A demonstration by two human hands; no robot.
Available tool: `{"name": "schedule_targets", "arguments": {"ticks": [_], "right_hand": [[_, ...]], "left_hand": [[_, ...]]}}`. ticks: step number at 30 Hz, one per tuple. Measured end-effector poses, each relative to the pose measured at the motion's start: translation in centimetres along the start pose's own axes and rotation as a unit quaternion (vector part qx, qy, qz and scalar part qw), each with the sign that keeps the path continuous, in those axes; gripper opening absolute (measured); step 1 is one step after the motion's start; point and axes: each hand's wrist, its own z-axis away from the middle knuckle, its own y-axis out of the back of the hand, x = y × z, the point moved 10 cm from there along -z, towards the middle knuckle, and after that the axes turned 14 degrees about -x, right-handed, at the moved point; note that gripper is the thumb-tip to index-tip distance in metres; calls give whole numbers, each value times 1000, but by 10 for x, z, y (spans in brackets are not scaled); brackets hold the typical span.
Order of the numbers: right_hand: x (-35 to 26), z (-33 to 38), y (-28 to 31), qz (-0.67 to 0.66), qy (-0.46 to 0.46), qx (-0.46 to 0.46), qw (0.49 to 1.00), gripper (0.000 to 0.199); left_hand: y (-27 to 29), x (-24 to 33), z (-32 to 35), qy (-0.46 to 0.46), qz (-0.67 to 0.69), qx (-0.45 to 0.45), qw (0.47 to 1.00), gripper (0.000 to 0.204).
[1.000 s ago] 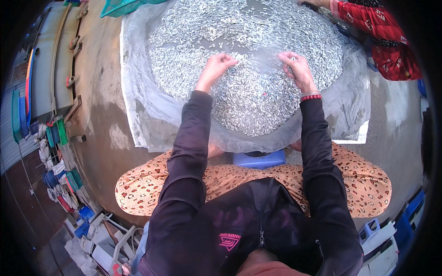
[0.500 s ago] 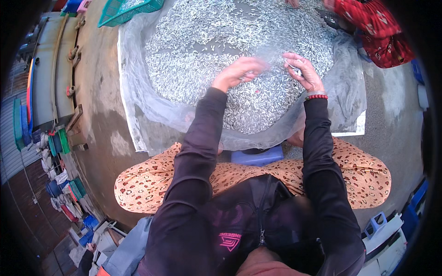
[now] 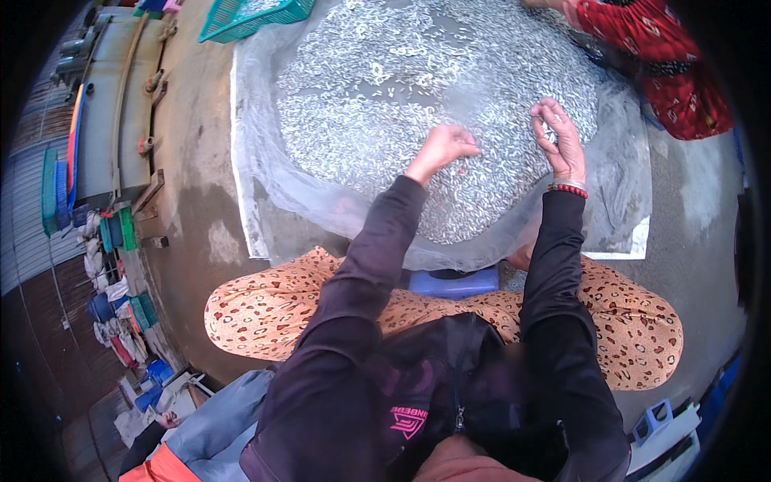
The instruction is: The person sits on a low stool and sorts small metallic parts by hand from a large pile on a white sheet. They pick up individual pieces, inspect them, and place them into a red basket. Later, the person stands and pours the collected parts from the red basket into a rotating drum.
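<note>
A broad layer of small silvery fish point(image 3: 361, 149) lies spread on a pale mesh net point(image 3: 277, 173) in front of me. Low over the near middle of the fish is my left hand point(image 3: 446, 151), its thumb and fingers pinched together at the tips. My right hand point(image 3: 562, 138), with a red bead bracelet at its wrist, is raised over the right part of the fish. Its fingers curl in toward the thumb. Whatever either pinch may hold is too small to make out. A tiny red bit point(image 3: 460, 170) lies among the fish near my left hand.
A green plastic basket point(image 3: 257, 20) with fish in it stands at the far left of the net. Across at the far right, a person in red patterned sleeves point(image 3: 634, 36) reaches over the fish. A blue plastic stool point(image 3: 454, 283) sits between my knees. Another person's grey-clad leg point(image 3: 213, 422) shows at lower left.
My left hand has moved right and nearer to me, lower over the fish. My right hand has shifted slightly right, its fingers curling in more. The whole view has shifted a little.
</note>
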Motion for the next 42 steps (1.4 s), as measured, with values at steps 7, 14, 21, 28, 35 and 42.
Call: {"name": "schedule_targets", "arguments": {"ticks": [7,14,21,28,35,42], "right_hand": [[90,-79,-37,203,-130,-41,970,29],[177,-139,-41,744,-150,-14,651,30],[202,-143,-27,807,-142,-94,566,20],[156,-147,-31,640,-129,-50,755,25],[109,-100,-57,-37,-95,64,993,12],[84,-96,-104,-71,-22,1,997,27]], "left_hand": [[98,-30,73,-51,470,15,881,23],[107,-47,61,-129,671,-48,728,6],[124,-107,5,-17,457,56,888,16],[135,-98,-26,109,-280,186,936,20],[141,-71,-2,-131,268,123,947,18],[101,-39,30,-298,783,32,545,32]]}}
